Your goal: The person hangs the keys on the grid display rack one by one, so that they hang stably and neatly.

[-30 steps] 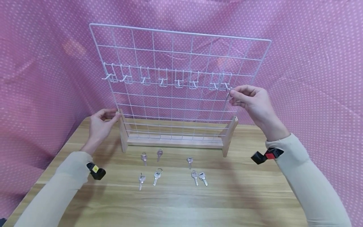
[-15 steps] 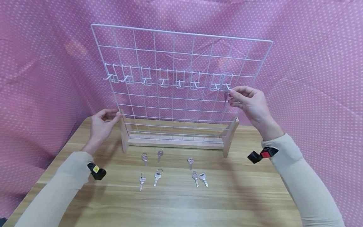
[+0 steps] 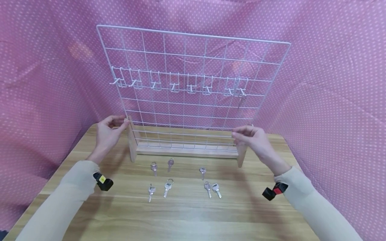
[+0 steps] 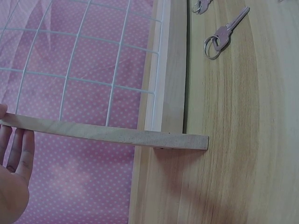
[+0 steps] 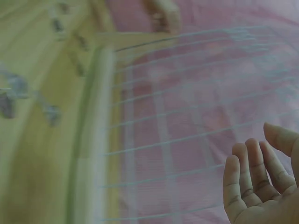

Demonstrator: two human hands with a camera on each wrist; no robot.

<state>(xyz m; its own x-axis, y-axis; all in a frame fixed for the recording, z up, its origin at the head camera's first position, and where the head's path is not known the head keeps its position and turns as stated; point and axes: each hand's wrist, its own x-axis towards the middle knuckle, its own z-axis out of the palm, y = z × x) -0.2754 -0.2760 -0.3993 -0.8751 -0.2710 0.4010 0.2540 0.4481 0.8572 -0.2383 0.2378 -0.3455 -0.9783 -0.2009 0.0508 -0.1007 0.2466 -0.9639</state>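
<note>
My left hand [image 3: 109, 133] pinches the top of the left wooden post [image 3: 131, 142] of a rack, thumb on one side and fingers on the other; in the left wrist view the post [image 4: 117, 134] runs between them. The rack carries a white wire grid [image 3: 193, 34] with a row of hooks. From the rightmost hook [image 3: 242, 91] hangs a key [image 3: 240, 102], small and faint. My right hand [image 3: 254, 140] is below it, in front of the right wooden post [image 3: 241, 154]. The right wrist view shows that hand [image 5: 261, 182] holding nothing, its fingers loosely extended.
Several silver keys with rings lie on the wooden table [image 3: 181, 221] before the rack, among them one key [image 3: 168, 188] at left and another key [image 3: 216, 190] at right. A pink dotted cloth [image 3: 331, 83] hangs behind and at both sides.
My right hand has let go of a key, which now hangs on the rightmost hook, and has dropped down and slightly left. My left hand stays on the post.
</note>
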